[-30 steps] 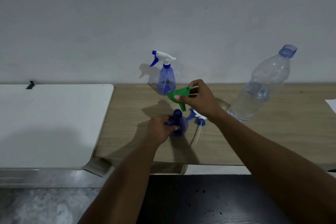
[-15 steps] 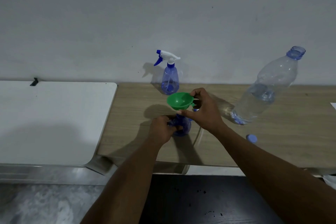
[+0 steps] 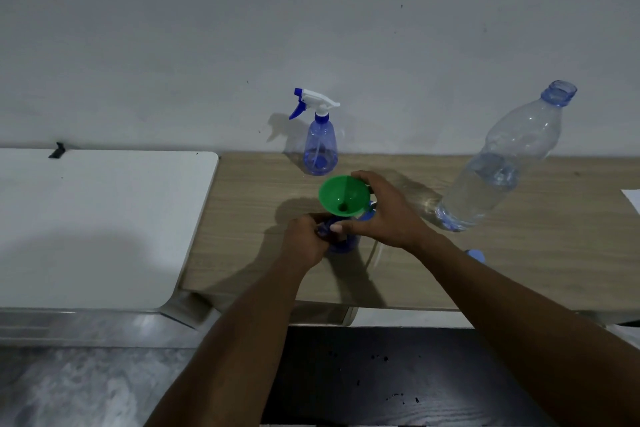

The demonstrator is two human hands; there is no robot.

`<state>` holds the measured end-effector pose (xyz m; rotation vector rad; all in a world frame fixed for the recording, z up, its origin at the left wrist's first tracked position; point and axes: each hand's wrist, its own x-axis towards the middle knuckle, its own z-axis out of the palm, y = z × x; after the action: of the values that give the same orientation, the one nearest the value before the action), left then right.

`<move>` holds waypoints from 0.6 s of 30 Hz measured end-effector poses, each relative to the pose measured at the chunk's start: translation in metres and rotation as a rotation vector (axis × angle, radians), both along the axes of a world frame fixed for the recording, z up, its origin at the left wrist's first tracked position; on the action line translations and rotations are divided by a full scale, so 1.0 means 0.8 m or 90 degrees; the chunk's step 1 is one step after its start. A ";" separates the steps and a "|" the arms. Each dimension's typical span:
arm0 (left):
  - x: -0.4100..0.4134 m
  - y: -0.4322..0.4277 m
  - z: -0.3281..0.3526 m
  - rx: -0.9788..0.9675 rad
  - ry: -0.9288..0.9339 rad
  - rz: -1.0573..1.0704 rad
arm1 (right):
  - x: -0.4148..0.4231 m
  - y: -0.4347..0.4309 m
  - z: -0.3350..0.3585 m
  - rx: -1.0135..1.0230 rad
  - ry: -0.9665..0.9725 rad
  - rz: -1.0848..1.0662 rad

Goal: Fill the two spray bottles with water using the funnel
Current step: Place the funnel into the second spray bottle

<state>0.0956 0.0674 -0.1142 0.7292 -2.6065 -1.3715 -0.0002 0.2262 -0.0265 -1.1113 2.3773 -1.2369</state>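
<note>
A green funnel (image 3: pixel 343 196) stands upright over the neck of an open blue spray bottle (image 3: pixel 344 244) on the wooden table (image 3: pixel 450 270). My right hand (image 3: pixel 388 215) grips the funnel at its rim and spout. My left hand (image 3: pixel 304 236) grips the bottle's neck from the left. A second blue spray bottle (image 3: pixel 319 146), with its white trigger head on, stands behind them near the wall. The removed trigger head is mostly hidden behind my right hand; only its tube (image 3: pixel 373 253) shows. A large clear water bottle (image 3: pixel 498 170), uncapped and partly full, stands at the right.
A white tabletop (image 3: pixel 97 218) adjoins the wooden table on the left. A blue cap (image 3: pixel 476 255) lies by my right forearm. A sheet of paper (image 3: pixel 632 199) sits at the far right edge. A dark surface (image 3: pixel 398 378) lies below the table's front edge.
My right hand turned the funnel from tilted to upright and lowered it onto the open bottle's neck. My left hand kept hold of the bottle.
</note>
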 end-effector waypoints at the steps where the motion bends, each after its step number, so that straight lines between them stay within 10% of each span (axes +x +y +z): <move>1: -0.001 0.000 -0.002 0.005 -0.003 0.001 | 0.000 -0.003 0.001 0.003 0.001 -0.008; 18: -0.009 0.005 -0.002 0.099 0.015 0.019 | -0.026 0.048 0.015 -0.032 0.010 -0.158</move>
<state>0.0883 0.0711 -0.1156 0.7634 -2.4819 -1.5776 -0.0213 0.2648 -0.0143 -0.8616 2.5705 -1.3768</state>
